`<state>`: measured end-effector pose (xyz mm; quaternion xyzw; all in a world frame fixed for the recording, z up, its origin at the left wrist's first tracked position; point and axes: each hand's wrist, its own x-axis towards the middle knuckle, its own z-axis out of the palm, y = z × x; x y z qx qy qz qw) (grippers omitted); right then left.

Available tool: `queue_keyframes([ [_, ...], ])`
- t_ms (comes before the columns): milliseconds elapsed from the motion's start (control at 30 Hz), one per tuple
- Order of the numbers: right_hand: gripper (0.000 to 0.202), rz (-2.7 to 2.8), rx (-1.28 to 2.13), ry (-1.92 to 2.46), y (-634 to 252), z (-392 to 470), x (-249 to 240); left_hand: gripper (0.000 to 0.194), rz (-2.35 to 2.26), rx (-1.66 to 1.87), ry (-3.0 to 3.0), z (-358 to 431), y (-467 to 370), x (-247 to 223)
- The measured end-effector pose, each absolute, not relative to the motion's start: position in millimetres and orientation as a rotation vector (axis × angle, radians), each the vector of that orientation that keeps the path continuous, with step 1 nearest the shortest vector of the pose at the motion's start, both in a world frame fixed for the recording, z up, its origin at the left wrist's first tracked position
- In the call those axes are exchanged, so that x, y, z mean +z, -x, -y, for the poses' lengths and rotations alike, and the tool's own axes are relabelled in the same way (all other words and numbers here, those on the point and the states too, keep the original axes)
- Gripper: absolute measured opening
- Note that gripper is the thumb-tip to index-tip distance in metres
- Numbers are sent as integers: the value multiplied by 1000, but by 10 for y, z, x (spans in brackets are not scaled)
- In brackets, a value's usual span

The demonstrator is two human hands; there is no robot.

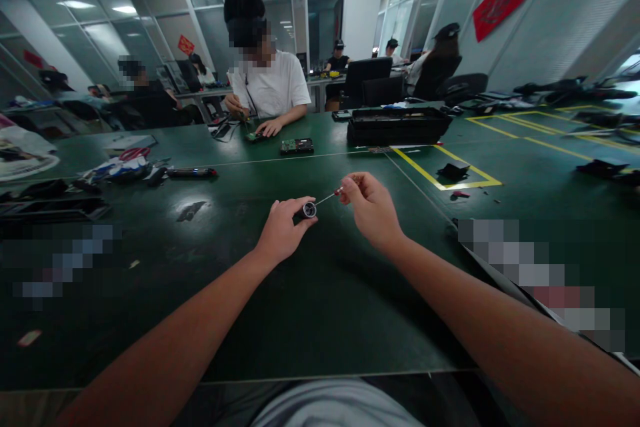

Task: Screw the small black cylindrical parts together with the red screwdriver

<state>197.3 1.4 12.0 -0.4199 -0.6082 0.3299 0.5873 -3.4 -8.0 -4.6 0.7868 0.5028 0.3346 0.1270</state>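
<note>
My left hand (286, 227) grips a small black cylinder (309, 210) between thumb and fingers, its round open end with a pale rim facing me. My right hand (371, 208) is closed on the red handle of a thin screwdriver (327, 198). The metal shaft points left and down, and its tip is at the cylinder's rim; whether it touches is too small to tell. Both hands are above the green table (320, 307).
Across the table a person (275, 90) handles a green circuit board. A black tray (399, 127) stands at the back, right of a small board (297, 146). A black part (453, 170) lies inside yellow tape. Cables and tools (133, 167) lie left, beside a dark pen-like tool (192, 173).
</note>
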Motion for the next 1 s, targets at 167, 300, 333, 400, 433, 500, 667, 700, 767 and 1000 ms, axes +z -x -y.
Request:
queue_keyframes([
  [167,27,1104,891,1050,-2029,-143,22,38,-1493,952,-2334,73,16,-40],
  [300,25,1205,788,1073,-2026,-99,23,36,-1517,887,-2317,53,33,-51],
  [333,25,1229,775,1064,-2018,-77,31,36,-1514,881,-2320,51,38,-54],
  [400,25,1261,744,1049,-1999,-35,50,37,-1510,885,-2325,50,44,-63],
  [433,24,1272,728,1044,-1991,-18,58,37,-1508,888,-2328,49,46,-68],
  [500,25,1300,700,1037,-1982,5,70,38,-1504,884,-2333,48,48,-78],
  [667,23,1414,595,1057,-1991,40,103,38,-1511,866,-2340,56,41,-75],
  [700,23,1431,565,1065,-1994,47,114,38,-1514,863,-2338,59,39,-69],
  [767,22,1456,503,1089,-1999,61,142,38,-1520,849,-2333,63,35,-59],
  [1000,21,1458,367,1161,-2021,59,184,39,-1528,821,-2324,49,41,-54],
])
